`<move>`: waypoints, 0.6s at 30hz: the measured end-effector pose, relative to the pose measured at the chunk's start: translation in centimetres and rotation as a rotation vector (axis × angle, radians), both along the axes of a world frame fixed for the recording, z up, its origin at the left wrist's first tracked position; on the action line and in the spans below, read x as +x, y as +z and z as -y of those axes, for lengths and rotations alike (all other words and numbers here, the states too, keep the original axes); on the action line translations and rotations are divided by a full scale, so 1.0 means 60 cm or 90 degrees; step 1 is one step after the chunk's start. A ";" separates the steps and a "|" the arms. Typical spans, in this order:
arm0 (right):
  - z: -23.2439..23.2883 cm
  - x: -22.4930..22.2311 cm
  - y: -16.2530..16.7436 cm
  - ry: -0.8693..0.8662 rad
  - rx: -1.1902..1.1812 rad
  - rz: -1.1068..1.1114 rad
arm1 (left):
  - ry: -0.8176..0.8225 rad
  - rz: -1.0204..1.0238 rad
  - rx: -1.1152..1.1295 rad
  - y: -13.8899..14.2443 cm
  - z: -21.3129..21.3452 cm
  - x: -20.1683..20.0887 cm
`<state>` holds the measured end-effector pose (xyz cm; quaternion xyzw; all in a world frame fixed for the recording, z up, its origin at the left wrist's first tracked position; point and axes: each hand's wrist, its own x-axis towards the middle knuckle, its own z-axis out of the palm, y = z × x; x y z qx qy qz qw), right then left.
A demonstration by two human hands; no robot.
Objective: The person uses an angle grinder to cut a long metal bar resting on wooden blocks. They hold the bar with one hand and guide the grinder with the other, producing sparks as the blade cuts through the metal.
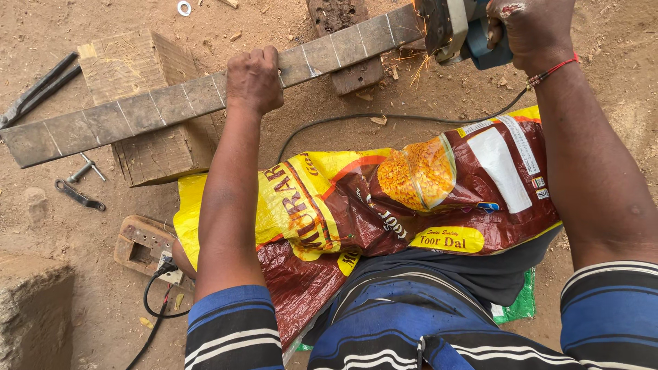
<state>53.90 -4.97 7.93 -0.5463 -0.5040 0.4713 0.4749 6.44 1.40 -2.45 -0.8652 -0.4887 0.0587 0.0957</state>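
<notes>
Bare, dusty ground is your workbench, so everything depends on how well the long flat metal bar is bedded. It lies slantwise across a scored wooden block at its low end and a second, darker wooden block near its high end, where the cutting is happening. Your left hand is clenched over the bar about midway, fingers wrapped over its far edge, pressing it down; keep that weight steady so the bar cannot chatter or pivot on the blocks. Your right hand is closed around the body of the angle grinder, whose disc meets the bar's upper end and throws sparks down towards you. Judging from the scribed lines that cross the bar at intervals, you would do well to hold the disc square to the line and let it feed under its own weight instead of forcing it. Mind the black power cable that runs across the dirt just below the cut: it sits close to the spark stream and should stay clear of the disc. The printed plastic sack spread over your lap takes some of the sparks, but it could scorch. Loose tools, a pair of tongs and a small spanner, lie well off to the left.
</notes>
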 end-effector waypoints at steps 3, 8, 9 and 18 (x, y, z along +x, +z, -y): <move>-0.003 0.002 -0.006 -0.011 0.001 0.027 | 0.010 -0.028 -0.026 -0.004 -0.001 -0.001; -0.021 0.007 -0.019 0.017 0.007 -0.051 | 0.009 -0.038 -0.020 -0.003 -0.001 0.000; -0.023 0.008 -0.021 0.017 -0.002 -0.059 | 0.008 -0.037 -0.016 -0.001 0.000 0.001; -0.043 0.012 -0.039 -0.004 0.012 0.107 | 0.008 -0.037 -0.018 -0.003 -0.001 0.001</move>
